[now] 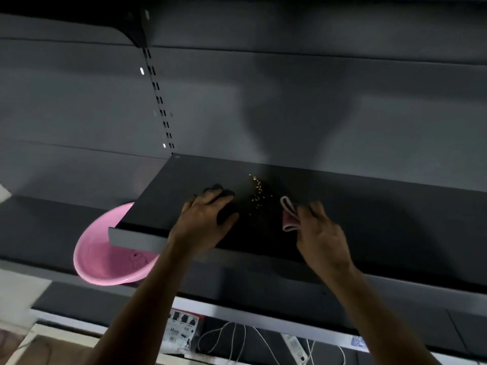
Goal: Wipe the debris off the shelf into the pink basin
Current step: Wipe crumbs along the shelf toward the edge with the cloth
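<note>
Lowest in view lie white cables (232,338). Above them the pink basin (105,256) sits on a lower ledge, partly under the dark shelf's (382,206) left end. The left hand (208,217) rests on the shelf, fingers loosely spread; the right hand (321,230) pinches a pink cloth (288,216). Between and just beyond them, scattered debris (257,193) lies on the shelf.

1. A slotted metal rail (159,94) runs up the grey back panel (329,106).
2. A black bracket (136,29) juts out at its top.
3. Down below lie white cables (233,324), a white power strip (295,346) and a printed packet (181,328).
</note>
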{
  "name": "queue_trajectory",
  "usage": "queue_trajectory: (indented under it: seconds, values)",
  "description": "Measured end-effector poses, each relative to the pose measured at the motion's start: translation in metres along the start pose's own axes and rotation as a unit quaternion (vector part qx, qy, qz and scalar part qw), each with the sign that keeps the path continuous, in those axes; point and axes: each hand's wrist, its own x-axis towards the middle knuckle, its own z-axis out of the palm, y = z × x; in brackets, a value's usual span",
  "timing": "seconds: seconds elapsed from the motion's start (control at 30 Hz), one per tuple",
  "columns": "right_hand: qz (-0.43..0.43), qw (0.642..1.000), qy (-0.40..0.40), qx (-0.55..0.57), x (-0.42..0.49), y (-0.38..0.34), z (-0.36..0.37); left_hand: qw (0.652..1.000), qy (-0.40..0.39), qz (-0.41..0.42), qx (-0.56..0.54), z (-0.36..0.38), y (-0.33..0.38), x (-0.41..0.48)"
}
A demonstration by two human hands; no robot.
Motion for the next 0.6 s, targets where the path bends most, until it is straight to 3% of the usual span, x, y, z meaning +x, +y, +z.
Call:
queue_trajectory:
  seconds: [0.1, 0.2, 0.37, 0.47, 0.6]
  values:
    - [0.008, 1.0, -0.024, 0.015, 0.005, -0.045, 0.012, 1.0, 0.004, 0.016, -0.001, 0.0, -0.002, 0.0]
    - [0.028, 0.999, 0.0, 0.042, 0.011, -0.081, 0.025, 0.999, -0.031, 0.03, 0.004, 0.001, -0.006, -0.001]
    - [0.089, 0.982, 0.023, 0.165, 0.013, -0.088, 0.018, 0.994, -0.065, 0.086, -0.01, -0.004, -0.021, 0.003]
    - [0.194, 0.975, 0.063, 0.085, 0.005, -0.054, -0.011, 0.987, -0.102, 0.117, -0.029, -0.014, -0.049, 0.011]
    - [0.301, 0.952, 0.034, -0.045, -0.018, -0.019, -0.034, 0.982, -0.11, 0.148, -0.034, -0.023, -0.086, 0.017]
